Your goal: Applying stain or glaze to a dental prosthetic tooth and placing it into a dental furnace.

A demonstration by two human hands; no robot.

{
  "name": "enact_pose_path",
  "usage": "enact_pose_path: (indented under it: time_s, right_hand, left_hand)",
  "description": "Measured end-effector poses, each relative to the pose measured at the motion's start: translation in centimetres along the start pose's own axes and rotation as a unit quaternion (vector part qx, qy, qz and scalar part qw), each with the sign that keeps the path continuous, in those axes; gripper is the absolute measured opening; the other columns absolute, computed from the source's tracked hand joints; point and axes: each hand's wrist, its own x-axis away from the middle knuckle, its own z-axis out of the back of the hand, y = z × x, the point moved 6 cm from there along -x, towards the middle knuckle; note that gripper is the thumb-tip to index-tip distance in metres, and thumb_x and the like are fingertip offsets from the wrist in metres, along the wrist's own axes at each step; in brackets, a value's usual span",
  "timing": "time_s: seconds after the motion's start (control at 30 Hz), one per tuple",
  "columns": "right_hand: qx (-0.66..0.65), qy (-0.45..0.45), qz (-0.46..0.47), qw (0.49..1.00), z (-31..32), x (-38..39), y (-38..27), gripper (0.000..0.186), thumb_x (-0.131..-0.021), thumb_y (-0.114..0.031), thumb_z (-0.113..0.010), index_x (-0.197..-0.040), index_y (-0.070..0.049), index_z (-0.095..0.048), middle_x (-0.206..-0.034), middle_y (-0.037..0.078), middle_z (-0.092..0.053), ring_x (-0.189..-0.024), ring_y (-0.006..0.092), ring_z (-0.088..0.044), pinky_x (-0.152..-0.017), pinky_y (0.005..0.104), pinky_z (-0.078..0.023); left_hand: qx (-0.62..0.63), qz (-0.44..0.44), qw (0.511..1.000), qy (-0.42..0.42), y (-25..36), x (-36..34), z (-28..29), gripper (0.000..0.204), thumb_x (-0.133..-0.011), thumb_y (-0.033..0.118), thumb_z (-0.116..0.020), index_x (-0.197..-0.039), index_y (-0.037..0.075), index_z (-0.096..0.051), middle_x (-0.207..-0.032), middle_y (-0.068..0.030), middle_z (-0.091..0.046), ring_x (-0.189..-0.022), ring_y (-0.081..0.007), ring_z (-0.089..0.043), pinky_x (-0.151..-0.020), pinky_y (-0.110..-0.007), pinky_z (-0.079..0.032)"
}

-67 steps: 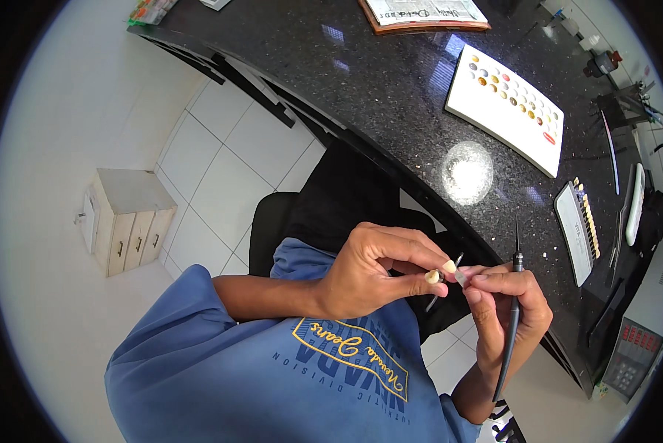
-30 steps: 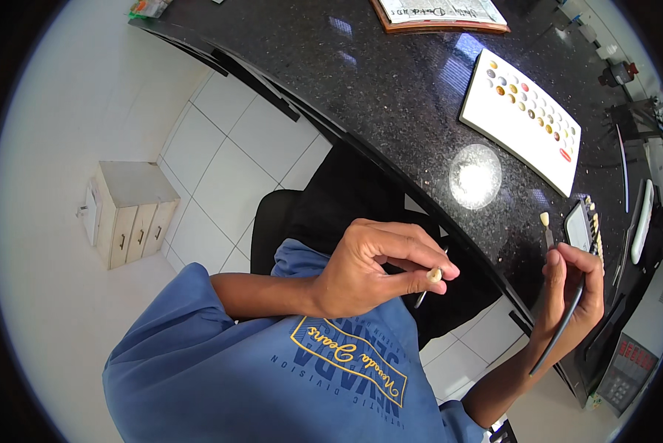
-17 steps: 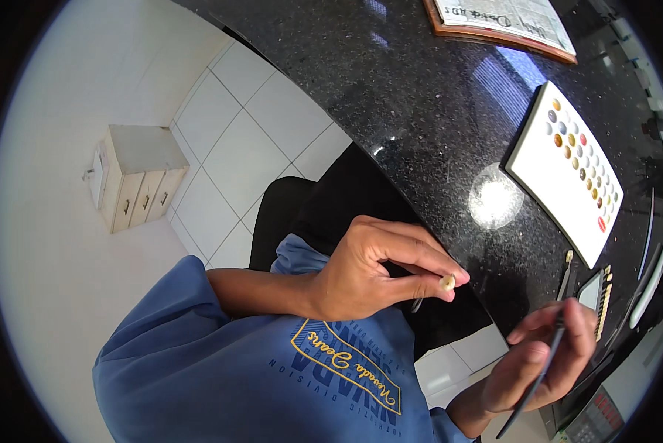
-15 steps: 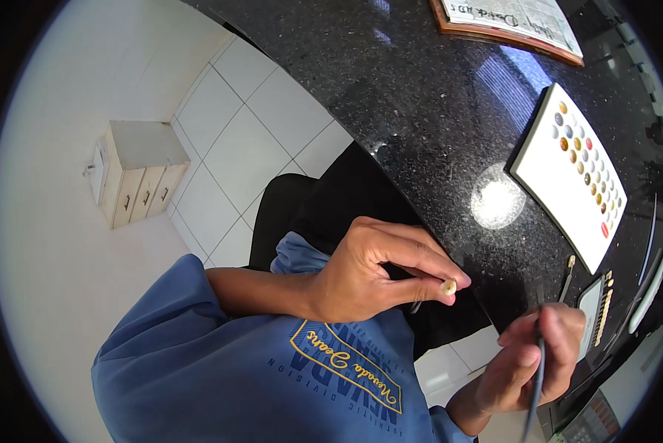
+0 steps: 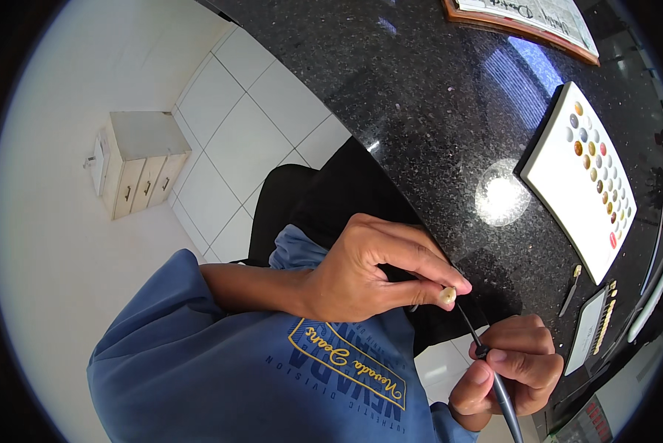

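At the near edge of a dark speckled worktop [image 5: 420, 96], a person in a blue shirt [image 5: 220, 354] works with 2 bare hands. The left hand [image 5: 364, 269] pinches a small ivory tooth-shaped piece [image 5: 448, 295] between thumb and forefinger, holding it clear of the surface, just beside that edge in the view. The right hand [image 5: 516, 362], its fingers closed around a slim dark pointed tool [image 5: 503, 395], points the tip up to the piece; whether the 2 touch cannot be told. Farther in from the near edge, a white palette [image 5: 560, 184] with rows of coloured wells lies at a slant. Nearer the right hand, 1 loose tooth-tipped tab [image 5: 570, 292] lies just beside a pale shade guide [image 5: 587, 332] lined with similar tabs. Toward the far side rests a brown-edged board [image 5: 531, 18] bearing a printed sheet. Away from the worktop, a pale cabinet [image 5: 150, 140] with 3 drawers stands against the wall.
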Motion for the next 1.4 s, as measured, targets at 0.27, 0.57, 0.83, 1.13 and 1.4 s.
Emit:
enact_pose_path:
  time_s: [0.27,0.57,0.83,1.13,1.4]
  right_hand:
    - [-0.004,-0.011,0.012,1.000,-0.11,-0.26,-0.14,0.021,-0.081,-0.016,-0.064,-0.081,-0.007,-0.045,-0.061,0.005,-0.049,-0.050,0.0114,-0.047,-0.048,0.0224,-0.040]
    - [0.004,-0.016,0.026,1.000,-0.04,-0.48,-0.14,0.021,-0.080,-0.014,-0.064,-0.081,-0.007,-0.044,-0.060,0.006,-0.049,-0.049,0.0114,-0.047,-0.048,0.0227,-0.040]
    - [0.008,-0.018,0.027,0.999,-0.09,-0.43,-0.21,0.021,-0.079,-0.014,-0.064,-0.080,-0.006,-0.044,-0.060,0.006,-0.050,-0.049,0.0118,-0.047,-0.048,0.0230,-0.039]
    - [0.004,-0.026,0.029,0.999,-0.10,-0.49,-0.20,0.022,-0.079,-0.014,-0.064,-0.081,-0.006,-0.044,-0.060,0.007,-0.050,-0.049,0.0119,-0.047,-0.048,0.0228,-0.040]
    - [-0.005,-0.026,0.035,0.999,-0.09,-0.37,-0.08,0.021,-0.079,-0.012,-0.064,-0.081,-0.006,-0.044,-0.060,0.007,-0.050,-0.048,0.0117,-0.047,-0.047,0.0228,-0.040]
  left_hand:
    - [0.002,0.001,1.000,-0.003,0.04,-0.06,-0.13,0.015,-0.072,0.000,-0.074,-0.087,0.001,-0.071,-0.081,-0.0116,-0.070,-0.069,-0.0159,-0.069,-0.060,-0.021,-0.056]
    - [-0.004,-0.003,1.000,-0.005,0.13,-0.09,-0.13,0.016,-0.073,0.000,-0.074,-0.088,0.001,-0.071,-0.081,-0.0116,-0.070,-0.069,-0.0158,-0.069,-0.060,-0.021,-0.056]
    - [0.008,0.000,1.000,-0.003,0.18,-0.04,-0.22,0.013,-0.076,0.002,-0.072,-0.088,0.000,-0.071,-0.081,-0.0130,-0.069,-0.069,-0.0170,-0.069,-0.060,-0.021,-0.056]
    - [0.013,0.007,1.000,-0.007,0.17,-0.02,-0.21,0.013,-0.075,0.000,-0.071,-0.088,-0.001,-0.070,-0.083,-0.0135,-0.069,-0.070,-0.0176,-0.070,-0.061,-0.021,-0.057]
    - [0.019,0.014,1.000,-0.002,0.09,0.02,-0.25,0.013,-0.075,-0.002,-0.071,-0.087,-0.001,-0.070,-0.082,-0.0138,-0.069,-0.070,-0.0177,-0.070,-0.061,-0.022,-0.057]
